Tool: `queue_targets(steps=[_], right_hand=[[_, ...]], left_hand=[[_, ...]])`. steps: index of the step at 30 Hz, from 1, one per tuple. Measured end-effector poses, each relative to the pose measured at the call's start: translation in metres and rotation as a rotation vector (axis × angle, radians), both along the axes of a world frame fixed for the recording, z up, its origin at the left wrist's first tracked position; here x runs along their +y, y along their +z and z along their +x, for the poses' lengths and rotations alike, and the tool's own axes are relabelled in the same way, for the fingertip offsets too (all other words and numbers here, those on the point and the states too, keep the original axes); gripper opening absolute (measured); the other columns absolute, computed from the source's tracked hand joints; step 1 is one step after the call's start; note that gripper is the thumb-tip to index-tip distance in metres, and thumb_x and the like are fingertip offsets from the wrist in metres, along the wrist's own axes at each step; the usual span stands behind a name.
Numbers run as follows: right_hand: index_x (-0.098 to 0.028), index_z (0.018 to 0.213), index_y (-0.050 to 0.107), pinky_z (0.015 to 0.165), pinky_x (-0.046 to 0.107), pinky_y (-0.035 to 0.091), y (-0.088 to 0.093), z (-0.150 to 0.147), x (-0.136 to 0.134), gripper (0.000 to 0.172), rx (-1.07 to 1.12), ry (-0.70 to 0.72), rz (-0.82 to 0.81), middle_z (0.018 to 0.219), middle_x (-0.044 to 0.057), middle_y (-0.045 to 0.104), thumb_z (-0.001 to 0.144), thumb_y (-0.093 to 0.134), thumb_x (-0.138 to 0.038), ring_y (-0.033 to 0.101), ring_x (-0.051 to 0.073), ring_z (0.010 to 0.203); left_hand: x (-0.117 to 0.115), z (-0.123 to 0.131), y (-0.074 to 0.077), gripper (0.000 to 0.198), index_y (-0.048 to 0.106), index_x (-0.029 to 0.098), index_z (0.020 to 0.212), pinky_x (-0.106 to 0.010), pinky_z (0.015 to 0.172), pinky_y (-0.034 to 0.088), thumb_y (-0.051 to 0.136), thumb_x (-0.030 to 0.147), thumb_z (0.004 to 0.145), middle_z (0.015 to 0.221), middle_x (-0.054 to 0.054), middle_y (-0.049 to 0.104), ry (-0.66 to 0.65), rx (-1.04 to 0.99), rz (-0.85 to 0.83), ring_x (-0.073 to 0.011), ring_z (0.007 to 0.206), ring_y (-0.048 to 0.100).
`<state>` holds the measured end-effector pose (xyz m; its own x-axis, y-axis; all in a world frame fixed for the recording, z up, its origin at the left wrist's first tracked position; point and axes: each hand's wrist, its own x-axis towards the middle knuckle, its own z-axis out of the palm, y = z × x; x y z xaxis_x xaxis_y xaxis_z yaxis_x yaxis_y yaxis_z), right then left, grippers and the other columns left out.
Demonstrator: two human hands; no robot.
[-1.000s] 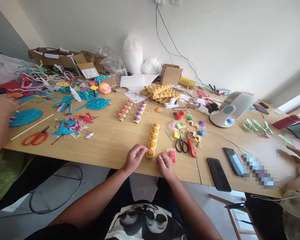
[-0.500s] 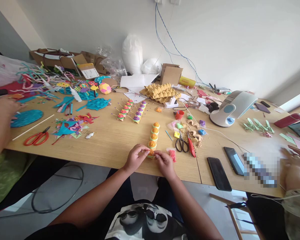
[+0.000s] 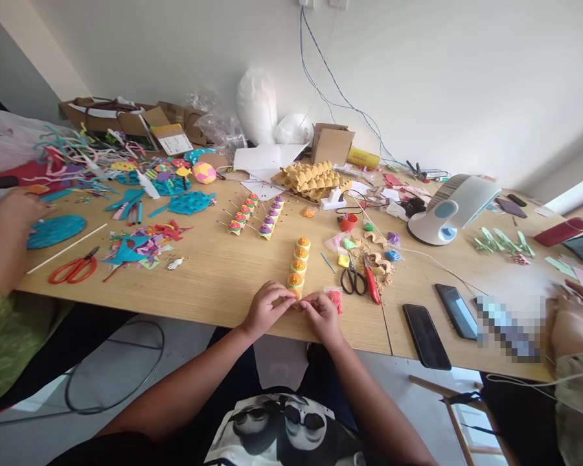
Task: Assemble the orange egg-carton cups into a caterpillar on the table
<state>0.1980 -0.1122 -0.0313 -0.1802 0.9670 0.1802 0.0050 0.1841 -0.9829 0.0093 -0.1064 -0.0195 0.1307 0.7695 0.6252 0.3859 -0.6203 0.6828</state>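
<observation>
A strip of egg carton cups (image 3: pixel 299 264), topped with orange clay and pale rims, runs away from me at the table's front. My left hand (image 3: pixel 267 309) reaches its near end, thumb and fingers pinched together over the last cup. From the other side my right hand (image 3: pixel 322 316) also pinches, its fingertips close to the left ones. Whatever lies between the fingertips is too small and covered to make out. Beyond stand two finished-looking strips with pins, one red and green (image 3: pixel 243 215), one purple and yellow (image 3: pixel 272 217).
Right of my hands lie a bag of red clay (image 3: pixel 335 299), black scissors (image 3: pixel 354 281), a red-handled cutter (image 3: pixel 372 285) and phones (image 3: pixel 426 336). Orange scissors (image 3: pixel 75 267) and paper scraps lie left. A white fan (image 3: pixel 449 210) stands right. Co-workers' hands (image 3: pixel 12 220) work at both sides.
Both hands have shifted very slightly, and the fingertips now cover more of the nearest orange cup. The left co-worker's hand and the blue disc have moved a little.
</observation>
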Motion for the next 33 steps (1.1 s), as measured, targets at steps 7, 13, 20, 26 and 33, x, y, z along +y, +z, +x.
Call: queue_targets(steps=[7,13,20,26,33], right_hand=[[-0.023,0.087,0.068,0.072,0.036,0.060,-0.0078,0.0000,0.0042,0.023,0.068,-0.011,0.003,0.084,0.006,0.075,0.085,0.074,-0.045,0.071,0.020,0.075],[-0.023,0.095,0.077,0.069,0.032,0.056,-0.0101,0.0031,0.0067,0.021,-0.012,-0.053,0.049,0.083,0.005,0.075,0.086,0.073,-0.041,0.067,0.018,0.073],[-0.026,0.114,0.072,0.070,0.032,0.054,-0.0036,0.0012,0.0040,0.026,0.000,-0.020,0.052,0.083,0.004,0.071,0.097,0.058,-0.039,0.062,0.016,0.069],[-0.025,0.113,0.069,0.070,0.032,0.055,-0.0023,-0.0011,0.0032,0.025,0.015,-0.007,0.044,0.086,0.005,0.073,0.097,0.057,-0.040,0.064,0.017,0.071],[-0.023,0.091,0.074,0.064,0.032,0.056,-0.0093,0.0008,0.0040,0.020,0.018,-0.009,-0.032,0.079,0.005,0.076,0.090,0.068,-0.042,0.067,0.018,0.065]], left_hand=[[-0.0008,0.0006,0.0014,0.002,0.071,0.023,0.093,-0.034,0.079,0.054,0.069,0.023,0.092,0.085,-0.004,0.071,0.006,-0.006,0.032,-0.0180,0.084,0.066],[0.0002,0.0010,-0.0002,0.005,0.070,0.021,0.094,-0.031,0.079,0.054,0.070,0.018,0.090,0.086,-0.003,0.070,-0.007,-0.006,0.062,-0.0163,0.084,0.065],[0.0005,0.0008,-0.0003,0.005,0.070,0.021,0.093,-0.032,0.079,0.054,0.071,0.017,0.090,0.085,-0.002,0.070,-0.010,-0.009,0.065,-0.0164,0.084,0.065],[0.0002,-0.0001,0.0001,0.006,0.071,0.021,0.095,-0.031,0.078,0.054,0.069,0.017,0.091,0.086,-0.003,0.071,-0.010,-0.007,0.070,-0.0163,0.083,0.065],[0.0005,0.0003,-0.0014,0.004,0.070,0.021,0.095,-0.032,0.079,0.054,0.069,0.019,0.091,0.086,-0.003,0.070,-0.011,-0.011,0.059,-0.0170,0.084,0.065]])
